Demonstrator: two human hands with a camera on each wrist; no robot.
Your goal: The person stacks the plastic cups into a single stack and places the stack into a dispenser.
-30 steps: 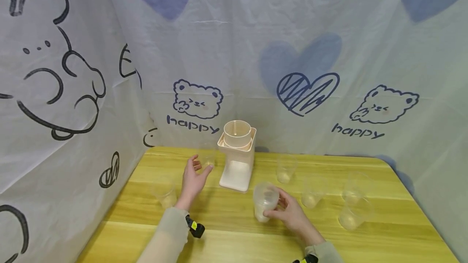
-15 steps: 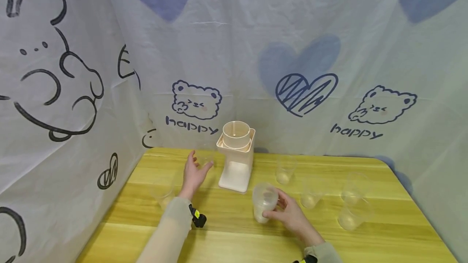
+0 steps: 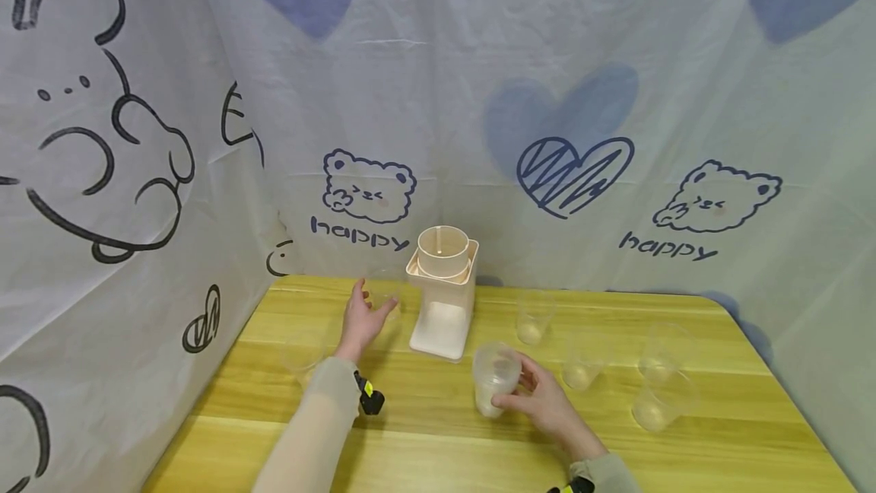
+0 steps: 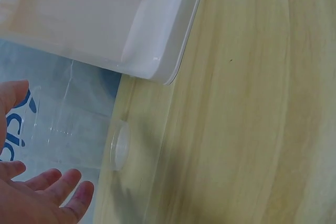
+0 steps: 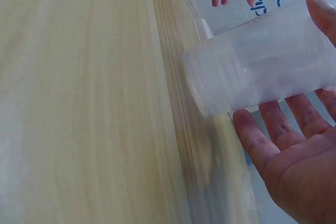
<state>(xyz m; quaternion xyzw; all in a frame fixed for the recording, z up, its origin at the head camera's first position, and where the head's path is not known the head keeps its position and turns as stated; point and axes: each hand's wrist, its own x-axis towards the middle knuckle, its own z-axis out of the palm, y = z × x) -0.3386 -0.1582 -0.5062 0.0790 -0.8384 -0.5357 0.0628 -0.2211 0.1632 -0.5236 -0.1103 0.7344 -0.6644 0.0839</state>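
Observation:
A clear plastic cup [image 4: 79, 135] stands at the back of the table, left of a cream-coloured stand [image 3: 445, 295]. My left hand [image 3: 363, 319] is beside this cup; in the left wrist view its thumb and spread fingers lie on either side, with a gap showing. My right hand [image 3: 544, 402] grips a stack of clear plastic cups [image 5: 257, 61] between thumb and fingers, in front of the stand and to its right. Whether the stack touches the table cannot be told. The stand carries a round, open-topped holder [image 3: 443, 251] on top.
Several more clear cups stand about the wood-grain table [image 3: 424, 462]: one cup [image 3: 534, 318] right of the stand, another cup [image 3: 582, 364] nearer, and two at the right. On the left, one cup [image 3: 301, 352] is partly behind my sleeve. A printed cloth [image 3: 438, 97] hangs behind.
My left hand has shifted slightly farther back beside the cup, and its sleeve now covers more of the leftmost cup. The right hand keeps holding the cup stack in place.

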